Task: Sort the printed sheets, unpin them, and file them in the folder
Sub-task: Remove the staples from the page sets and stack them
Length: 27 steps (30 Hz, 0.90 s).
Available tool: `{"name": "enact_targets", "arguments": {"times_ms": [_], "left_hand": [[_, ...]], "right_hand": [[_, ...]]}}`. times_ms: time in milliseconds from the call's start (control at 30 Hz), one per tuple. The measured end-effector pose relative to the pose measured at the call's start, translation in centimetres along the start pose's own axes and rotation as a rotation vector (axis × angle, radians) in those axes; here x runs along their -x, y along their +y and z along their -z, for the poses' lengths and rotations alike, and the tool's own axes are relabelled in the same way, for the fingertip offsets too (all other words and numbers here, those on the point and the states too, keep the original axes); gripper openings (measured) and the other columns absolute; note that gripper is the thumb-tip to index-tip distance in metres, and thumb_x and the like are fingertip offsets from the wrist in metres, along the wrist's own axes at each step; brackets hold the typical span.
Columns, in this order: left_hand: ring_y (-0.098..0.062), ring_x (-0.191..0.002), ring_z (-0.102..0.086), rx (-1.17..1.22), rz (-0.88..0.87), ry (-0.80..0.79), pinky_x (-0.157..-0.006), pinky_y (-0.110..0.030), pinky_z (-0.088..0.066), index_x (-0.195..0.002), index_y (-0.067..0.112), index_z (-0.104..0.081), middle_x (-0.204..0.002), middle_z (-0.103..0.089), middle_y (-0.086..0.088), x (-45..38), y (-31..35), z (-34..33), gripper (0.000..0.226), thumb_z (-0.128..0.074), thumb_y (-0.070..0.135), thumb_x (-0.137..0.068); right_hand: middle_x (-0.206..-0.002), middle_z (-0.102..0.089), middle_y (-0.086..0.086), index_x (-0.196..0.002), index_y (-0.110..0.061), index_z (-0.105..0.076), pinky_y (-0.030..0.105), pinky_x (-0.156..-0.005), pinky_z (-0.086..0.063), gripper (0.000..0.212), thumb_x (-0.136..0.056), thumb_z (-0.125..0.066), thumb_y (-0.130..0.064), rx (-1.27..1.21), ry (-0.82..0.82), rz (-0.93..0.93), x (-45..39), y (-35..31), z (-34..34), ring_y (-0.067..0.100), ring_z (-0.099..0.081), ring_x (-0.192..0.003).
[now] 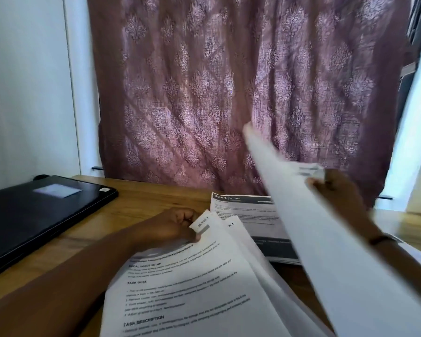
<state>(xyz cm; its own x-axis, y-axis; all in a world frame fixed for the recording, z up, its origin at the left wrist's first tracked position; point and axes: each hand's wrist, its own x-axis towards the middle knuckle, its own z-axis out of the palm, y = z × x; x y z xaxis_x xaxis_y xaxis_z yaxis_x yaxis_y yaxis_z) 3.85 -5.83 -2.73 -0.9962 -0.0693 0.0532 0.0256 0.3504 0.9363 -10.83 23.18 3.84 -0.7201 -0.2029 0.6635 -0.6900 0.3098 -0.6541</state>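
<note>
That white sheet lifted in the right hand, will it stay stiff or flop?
The white paper sheet held by the right hand at one edge probably flops; it already curves. It looks thin and light, so likely flutters. The left hand pinches the stapled printed stack, steadying it.

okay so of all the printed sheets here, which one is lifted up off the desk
The blurred white sheet that the right hand pinches, angled up toward the curtain. The other sheets lie down on the desk or under the left hand.
</note>
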Motion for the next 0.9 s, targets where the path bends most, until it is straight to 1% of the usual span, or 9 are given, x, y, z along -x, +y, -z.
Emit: {"name": "enact_targets", "arguments": {"times_ms": [67, 133, 200, 267, 333, 467, 633, 800, 900], "left_hand": [[-0.013, -0.097, -0.068, -0.011, -0.026, 0.009, -0.083, -0.028, -0.054, -0.111, 0.008, -0.066, -0.109, -0.071, -0.005, 0.4, 0.5, -0.5, 0.026, -0.068, 0.004, -0.085], [0.003, -0.102, -0.062, -0.105, -0.066, 0.036, -0.088, -0.017, -0.049, -0.113, 0.029, -0.064, -0.111, -0.066, 0.017, 0.7, 1.1, -0.9, 0.031, -0.066, 0.01, -0.088], [0.009, -0.095, -0.058, -0.203, -0.005, 0.08, -0.077, -0.002, -0.043, -0.098, 0.038, -0.055, -0.096, -0.057, 0.029, -0.2, -1.3, 1.0, 0.031, -0.061, 0.008, -0.091], [-0.012, -0.105, -0.061, -0.264, 0.141, 0.207, -0.086, -0.013, -0.046, -0.089, 0.038, -0.052, -0.09, -0.054, 0.017, -1.0, -4.1, 3.5, 0.019, -0.065, 0.024, -0.09], [-0.018, -0.093, -0.06, -0.261, 0.195, 0.188, -0.079, -0.021, -0.047, -0.09, 0.033, -0.059, -0.09, -0.056, 0.012, -2.4, -6.5, 5.4, 0.016, -0.069, 0.042, -0.084], [-0.001, -0.057, -0.057, -0.104, 0.102, 0.027, -0.055, -0.013, -0.045, -0.086, 0.007, -0.07, -0.067, -0.066, 0.008, -0.2, 0.3, 1.6, 0.015, -0.057, 0.008, -0.094], [-0.031, -0.096, -0.062, 0.108, 0.155, 0.018, -0.085, -0.034, -0.049, -0.112, -0.002, -0.068, -0.11, -0.068, -0.02, -0.1, 0.0, 1.3, 0.04, -0.067, 0.027, -0.085], [-0.029, -0.099, -0.065, 0.058, 0.128, -0.093, -0.089, -0.034, -0.051, -0.11, 0.005, -0.07, -0.114, -0.068, -0.019, 0.3, 0.6, 1.3, 0.059, -0.073, 0.049, -0.072], [-0.031, -0.104, -0.061, 0.016, 0.137, -0.104, -0.094, -0.039, -0.044, -0.116, -0.004, -0.062, -0.119, -0.064, -0.021, 0.8, 0.9, 1.2, 0.078, -0.079, 0.054, -0.067]], "right_hand": [[-0.058, -0.051, -0.007, -0.073, -0.014, -0.056, 0.012, -0.051, -0.034, 0.02, -0.092, -0.061, -0.012, 0.045, -0.035, 0.052, 1.1, -0.5, -1.3, -0.002, -0.046, -0.051], [-0.061, -0.06, -0.004, -0.071, -0.015, -0.057, 0.02, -0.057, -0.04, 0.02, -0.09, -0.062, -0.018, -0.023, -0.118, 0.097, 2.7, -1.5, -2.9, -0.002, -0.047, -0.056], [-0.073, -0.068, 0.001, -0.08, -0.012, -0.063, 0.029, -0.064, -0.046, 0.02, -0.087, -0.061, -0.03, -0.07, -0.193, 0.131, 3.6, -2.2, -3.8, 0.004, -0.054, -0.065], [-0.072, -0.068, -0.003, -0.079, -0.013, -0.064, 0.024, -0.062, -0.044, 0.017, -0.089, -0.065, -0.027, -0.093, -0.257, 0.103, 3.9, -2.5, -4.3, 0.002, -0.053, -0.064], [-0.073, -0.071, -0.01, -0.079, -0.017, -0.066, 0.018, -0.062, -0.045, 0.011, -0.089, -0.066, -0.02, -0.169, -0.355, 0.049, 5.1, -3.3, -5.1, -0.002, -0.057, -0.064], [-0.083, -0.076, -0.002, -0.091, -0.014, -0.07, 0.02, -0.065, -0.052, 0.006, -0.089, -0.066, -0.011, -0.362, -0.492, -0.125, 6.4, -3.6, -6.5, 0.008, -0.07, -0.072], [-0.064, -0.072, -0.004, -0.086, -0.013, -0.066, 0.014, -0.051, -0.045, 0.005, -0.088, -0.066, -0.009, -0.43, -0.547, -0.246, 7.3, -4.6, -6.7, 0.003, -0.064, -0.052], [-0.069, -0.072, -0.004, -0.079, -0.018, -0.064, 0.026, -0.067, -0.047, 0.01, -0.087, -0.067, -0.023, -0.124, -0.37, -0.135, 7.6, -4.4, -7.6, 0.006, -0.064, -0.063], [-0.07, -0.066, -0.01, -0.077, -0.022, -0.061, 0.012, -0.06, -0.038, 0.013, -0.089, -0.064, -0.026, 0.023, -0.29, -0.026, 8.2, -4.9, -8.0, -0.003, -0.058, -0.068]]}}
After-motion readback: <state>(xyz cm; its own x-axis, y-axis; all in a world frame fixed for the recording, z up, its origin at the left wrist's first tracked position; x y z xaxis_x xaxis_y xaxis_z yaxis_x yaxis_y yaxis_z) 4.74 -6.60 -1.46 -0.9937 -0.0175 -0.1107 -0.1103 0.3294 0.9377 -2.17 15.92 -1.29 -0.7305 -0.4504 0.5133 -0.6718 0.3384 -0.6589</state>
